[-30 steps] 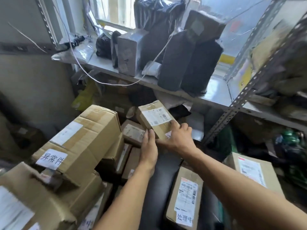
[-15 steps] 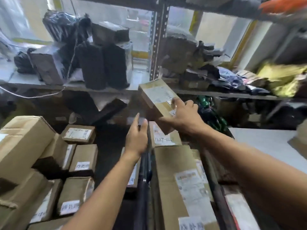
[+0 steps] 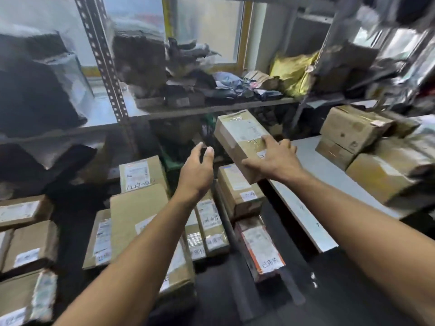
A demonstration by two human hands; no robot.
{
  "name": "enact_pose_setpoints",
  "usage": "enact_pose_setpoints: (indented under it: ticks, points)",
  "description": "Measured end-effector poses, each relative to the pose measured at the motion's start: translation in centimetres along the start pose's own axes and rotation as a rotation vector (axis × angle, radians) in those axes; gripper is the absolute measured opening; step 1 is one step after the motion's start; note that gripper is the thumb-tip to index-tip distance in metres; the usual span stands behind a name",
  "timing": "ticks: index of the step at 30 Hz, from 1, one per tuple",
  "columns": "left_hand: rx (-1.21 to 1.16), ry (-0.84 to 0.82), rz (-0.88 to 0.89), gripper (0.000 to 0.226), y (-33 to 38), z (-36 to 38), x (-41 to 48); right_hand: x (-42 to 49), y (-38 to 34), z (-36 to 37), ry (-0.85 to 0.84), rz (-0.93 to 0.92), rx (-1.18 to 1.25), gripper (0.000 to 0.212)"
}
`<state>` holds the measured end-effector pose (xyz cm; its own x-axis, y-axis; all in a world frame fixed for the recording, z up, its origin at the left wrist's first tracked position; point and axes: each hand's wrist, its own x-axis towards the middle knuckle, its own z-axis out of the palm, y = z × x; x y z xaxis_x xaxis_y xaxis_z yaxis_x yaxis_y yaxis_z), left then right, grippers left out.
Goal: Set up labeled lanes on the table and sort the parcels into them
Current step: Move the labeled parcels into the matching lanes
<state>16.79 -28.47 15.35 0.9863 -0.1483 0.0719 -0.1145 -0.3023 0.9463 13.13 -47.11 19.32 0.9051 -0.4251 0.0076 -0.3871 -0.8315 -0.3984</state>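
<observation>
Carried rightward since the earlier frame, cardboard parcel (image 3: 244, 147) gripped by right hand (image 3: 274, 161), left hand (image 3: 196, 171) open; next, placement on white table (image 3: 313, 175).

Held parcel (image 3: 242, 142) centre, tilted, above floor boxes, at left edge of desk (image 3: 313, 182). Right hand (image 3: 273, 158) on its near end; left hand (image 3: 197, 170) just left of it, apart. Stacked boxes (image 3: 357, 137) on desk, far right. Floor boxes (image 3: 138, 208) in rows left of desk, below hands. Shelf (image 3: 211, 109) behind, loaded with bagged parcels (image 3: 223, 88). Upright post (image 3: 106, 64) left of centre.
</observation>
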Motion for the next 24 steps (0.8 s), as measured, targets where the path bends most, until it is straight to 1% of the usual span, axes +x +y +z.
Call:
enact_pose_setpoints:
  ticks: [4, 7, 13, 16, 20, 22, 24]
  points:
    - [-0.016, -0.050, -0.066, 0.053, -0.7, 4.3, -1.0, 0.5, 4.1, 0.7, -0.028, 0.074, 0.024, 0.086]
    - [0.003, -0.083, -0.117, 0.053, -1.9, 6.9, -1.8, -0.2, 7.0, 2.5, -0.085, 0.111, 0.035, 0.088]
    - [-0.006, -0.120, -0.178, 0.053, -4.1, 11.4, -3.2, -6.3, 12.9, 8.7, -0.210, 0.218, 0.048, 0.094]
    - [0.027, -0.140, -0.195, 0.054, -5.4, 13.3, -4.4, -9.4, 14.7, 11.6, -0.224, 0.251, 0.057, 0.098]
    - [0.026, -0.148, -0.211, 0.049, -7.5, 14.8, -6.1, -12.1, 16.0, 14.3, -0.196, 0.255, 0.045, 0.095]
    - [0.023, -0.155, -0.221, 0.046, -8.7, 15.3, -6.7, -12.6, 16.7, 15.5, -0.214, 0.256, 0.018, 0.094]
    - [0.015, -0.152, -0.257, 0.049, -9.8, 15.7, -7.1, -12.7, 17.2, 16.7, -0.235, 0.270, -0.007, 0.092]
